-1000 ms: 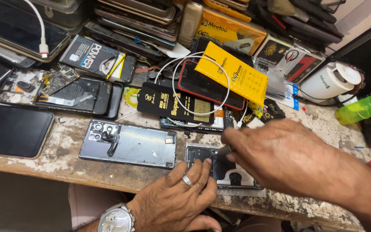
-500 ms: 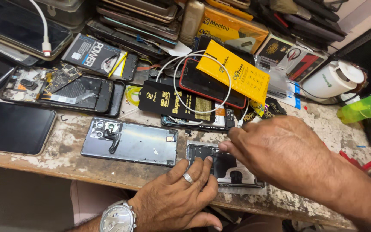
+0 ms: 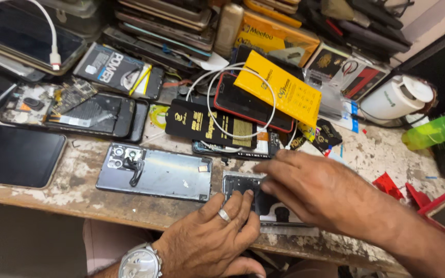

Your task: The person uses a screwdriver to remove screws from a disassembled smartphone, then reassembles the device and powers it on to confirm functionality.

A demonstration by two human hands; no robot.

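Left hand (image 3: 215, 234) presses flat, fingers together, pinning an opened phone (image 3: 243, 188) just right of a silver back cover (image 3: 155, 172). Right hand (image 3: 315, 188) lies flat across it, fingers extended; any tool is hidden. A firm, steady pin probably suits this.

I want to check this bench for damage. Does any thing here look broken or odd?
Yes. The phone at far left lies opened, its circuit board bare. The silver back cover lies apart from any phone. The bench top is chipped and flaking.
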